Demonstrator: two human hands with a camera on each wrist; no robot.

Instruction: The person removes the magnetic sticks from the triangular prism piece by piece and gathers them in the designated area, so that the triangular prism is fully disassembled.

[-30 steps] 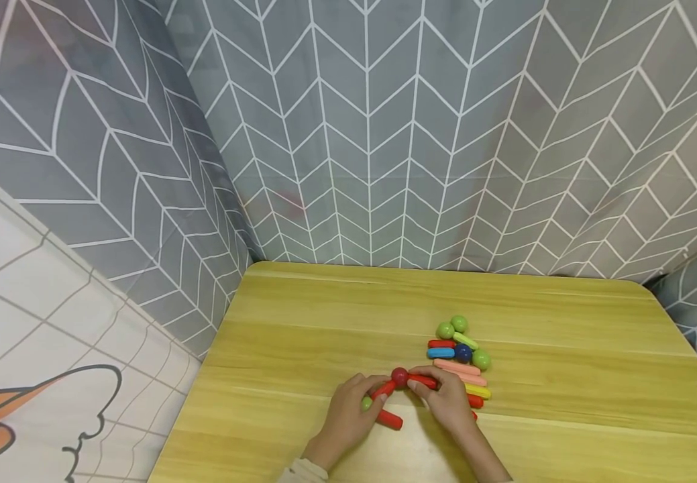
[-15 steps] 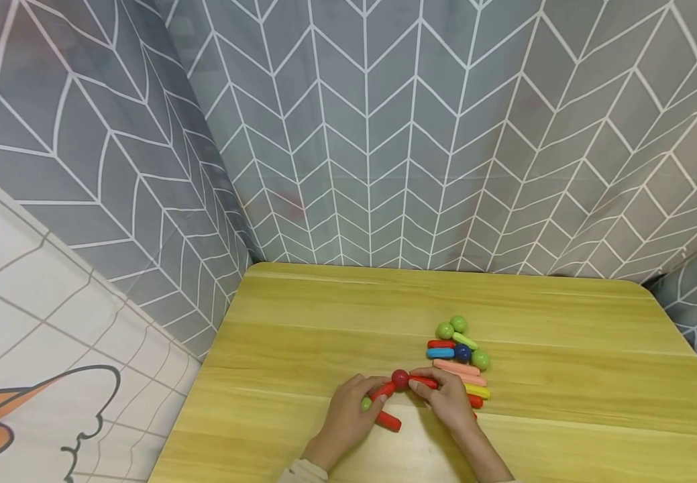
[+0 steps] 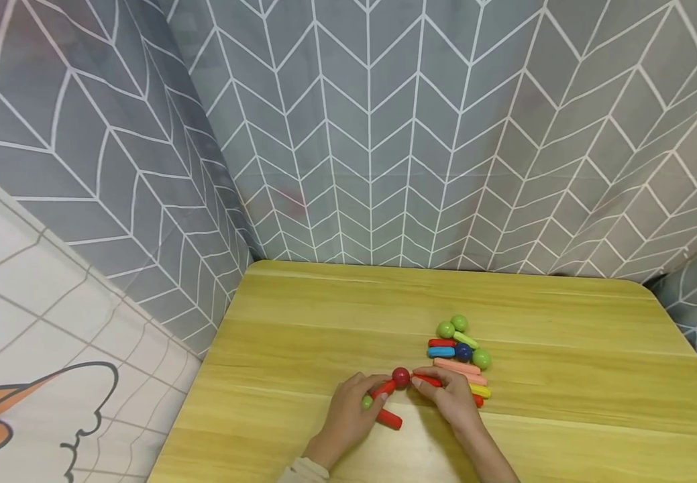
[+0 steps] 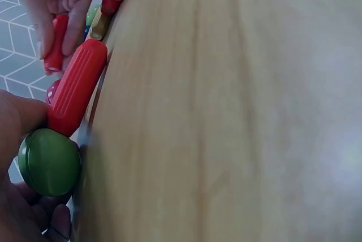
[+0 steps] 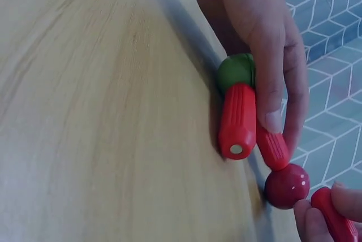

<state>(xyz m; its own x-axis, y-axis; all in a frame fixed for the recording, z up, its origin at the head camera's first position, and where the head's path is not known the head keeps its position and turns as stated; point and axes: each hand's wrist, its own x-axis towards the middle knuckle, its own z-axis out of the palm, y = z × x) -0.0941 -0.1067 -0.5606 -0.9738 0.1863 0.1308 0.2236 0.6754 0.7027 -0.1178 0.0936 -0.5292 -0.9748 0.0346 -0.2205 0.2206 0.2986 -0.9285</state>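
My left hand (image 3: 351, 410) pinches a red ribbed magnetic rod (image 5: 272, 148) between thumb and fingers. A dark red ball (image 3: 401, 378) sits at that rod's far end, and a green ball (image 4: 50, 161) at its near end. From the green ball a second red rod (image 3: 389, 419) angles out, its free tip showing a round metal dot in the right wrist view. Just right of the red ball, my right hand (image 3: 449, 397) pinches a third red rod (image 3: 427, 380) by thumb and fingertips. A narrow gap separates this rod from the ball.
Beyond my right hand lies a cluster of loose parts: green balls (image 3: 481, 359), a dark blue ball (image 3: 463, 352), a blue rod (image 3: 441, 352), pink rods (image 3: 457, 366) and a yellow rod (image 3: 479, 390). Grey patterned curtains (image 3: 384, 134) hang behind the wooden table (image 3: 300, 315).
The right hand has shifted slightly right with its red rod, widening the space to the red ball. The left hand and its joined pieces stay nearly in place.
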